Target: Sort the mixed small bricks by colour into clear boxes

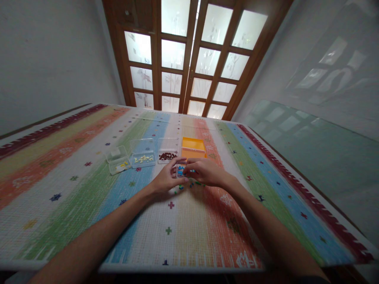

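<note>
My left hand [166,177] curves its thumb and fingers around the left side of a small clear plastic box [177,172]. Inside the box lie small blue pieces [181,169], like tiny building bricks. Over the box's right part, my right hand [205,172] has its fingers bent together in a pinch. Whatever sits between those fingertips is hidden or too small to name. Several loose green and blue pieces [181,187] are scattered on the cloth just below the hands. The right hand covers much of the box.
Left of the hands stand open clear boxes: one with dark brown pieces [167,156], one with cream pieces [143,159], one with yellow pieces [122,165]. An open orange box [193,143] is behind my right hand. A striped tablecloth [142,221] covers the table.
</note>
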The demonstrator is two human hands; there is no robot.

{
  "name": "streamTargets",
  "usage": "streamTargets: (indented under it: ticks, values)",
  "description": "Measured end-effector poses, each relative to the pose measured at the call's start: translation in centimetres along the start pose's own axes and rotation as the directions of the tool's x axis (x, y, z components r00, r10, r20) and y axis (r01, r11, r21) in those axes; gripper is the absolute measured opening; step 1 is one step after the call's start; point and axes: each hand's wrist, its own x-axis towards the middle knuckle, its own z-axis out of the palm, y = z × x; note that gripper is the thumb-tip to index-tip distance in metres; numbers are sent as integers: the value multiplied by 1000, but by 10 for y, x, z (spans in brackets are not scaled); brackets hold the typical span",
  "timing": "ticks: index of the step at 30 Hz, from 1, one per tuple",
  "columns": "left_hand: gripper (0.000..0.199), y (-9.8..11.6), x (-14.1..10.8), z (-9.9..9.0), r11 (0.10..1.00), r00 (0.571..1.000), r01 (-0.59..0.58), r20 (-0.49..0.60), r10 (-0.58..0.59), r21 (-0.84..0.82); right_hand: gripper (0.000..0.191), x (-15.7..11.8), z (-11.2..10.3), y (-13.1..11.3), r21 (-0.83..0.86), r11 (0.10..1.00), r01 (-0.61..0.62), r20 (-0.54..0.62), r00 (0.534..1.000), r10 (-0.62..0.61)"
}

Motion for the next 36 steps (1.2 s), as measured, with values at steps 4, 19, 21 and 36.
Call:
streamTargets:
  ticks: [4, 19, 21, 36]
  values:
    - [66, -1, 1, 0, 1000, 1000, -25, -11, 25, 8, 10, 3, 2, 2, 1, 1000, 30, 8, 1000, -30]
    - [67, 4, 0, 0, 999, 999, -38, -25, 38, -3, 18, -11, -11, 6, 28, 999, 41, -209, 977, -34]
    - [66, 5, 1, -1, 996, 994, -73, -80, 77, 45, 18, -16, -13, 4, 64, 997, 39, -272, 962, -20]
    - [66, 3, 9, -10, 964, 942, -116, -282, 183, 239, 16, -38, 30, 12, 29, 999, 19, 35, 999, -20]
